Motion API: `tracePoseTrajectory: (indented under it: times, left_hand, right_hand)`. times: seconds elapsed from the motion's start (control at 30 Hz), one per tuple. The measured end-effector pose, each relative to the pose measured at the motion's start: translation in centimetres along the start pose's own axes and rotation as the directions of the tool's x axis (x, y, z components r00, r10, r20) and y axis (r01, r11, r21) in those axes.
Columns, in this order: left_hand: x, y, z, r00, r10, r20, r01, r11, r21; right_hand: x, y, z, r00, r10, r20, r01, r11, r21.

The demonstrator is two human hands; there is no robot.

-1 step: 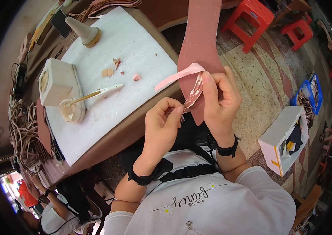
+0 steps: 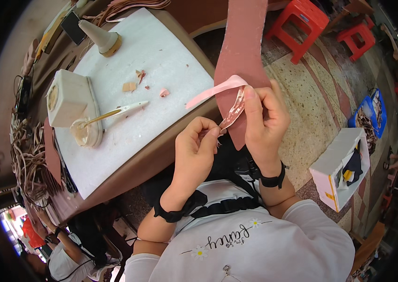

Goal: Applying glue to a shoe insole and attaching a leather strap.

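Observation:
A narrow pink strip (image 2: 221,88) loops between my hands, its loose end hanging over the edge of the white board; its reddish underside shows whitish patches. My left hand (image 2: 196,143) is closed in a pinch on the strip's near end. My right hand (image 2: 264,123) pinches the strip farther along, thumb on top, its other fingers partly hidden. Behind the strip a long reddish-brown flat piece (image 2: 241,61), like leather or sole sheet, runs upward out of view. Its pointed near end lies between my hands; whether my right fingers also grip it, I cannot tell.
On the white board (image 2: 161,51) at left stand a white cone (image 2: 99,37), a white box-shaped holder (image 2: 69,96) and a small pot (image 2: 88,134) with a brush (image 2: 114,113). Scraps lie nearby. Red stools (image 2: 300,28), a blue basket (image 2: 379,110) and a white box (image 2: 332,174) sit on the floor.
My hands, the strip and the long reddish piece sit very slightly farther right. Both hands keep their pinch.

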State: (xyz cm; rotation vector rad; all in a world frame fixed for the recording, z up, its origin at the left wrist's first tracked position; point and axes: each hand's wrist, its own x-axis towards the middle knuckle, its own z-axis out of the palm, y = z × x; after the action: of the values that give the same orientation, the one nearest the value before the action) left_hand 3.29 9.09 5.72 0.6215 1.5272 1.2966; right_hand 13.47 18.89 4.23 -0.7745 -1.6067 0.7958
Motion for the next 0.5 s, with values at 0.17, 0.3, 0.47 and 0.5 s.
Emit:
tracePoseTrajectory:
  times: [0.17,0.3,0.47,0.5]
  left_hand:
    - [0.3,-2.1,-0.9,0.996,0.069,-0.054,-0.063,0.994,0.092]
    - [0.6,-2.0,-3.6,0.979,0.125,-0.164,-0.105,0.987,0.123]
    - [2.2,2.8,-6.6,0.766,0.500,-0.405,-0.330,0.845,0.420]
    - [2.9,3.8,-7.2,0.745,0.520,-0.419,-0.296,0.819,0.492]
  right_hand:
    - [0.4,0.4,-0.8,0.994,0.028,-0.106,-0.030,0.999,-0.013]
    - [1.1,0.8,-1.9,0.987,0.093,-0.131,-0.090,0.996,0.024]
    - [0.8,0.6,-2.3,0.964,0.229,-0.134,-0.214,0.970,0.118]
    - [0.6,0.5,-2.2,0.964,0.231,-0.131,-0.215,0.969,0.125]
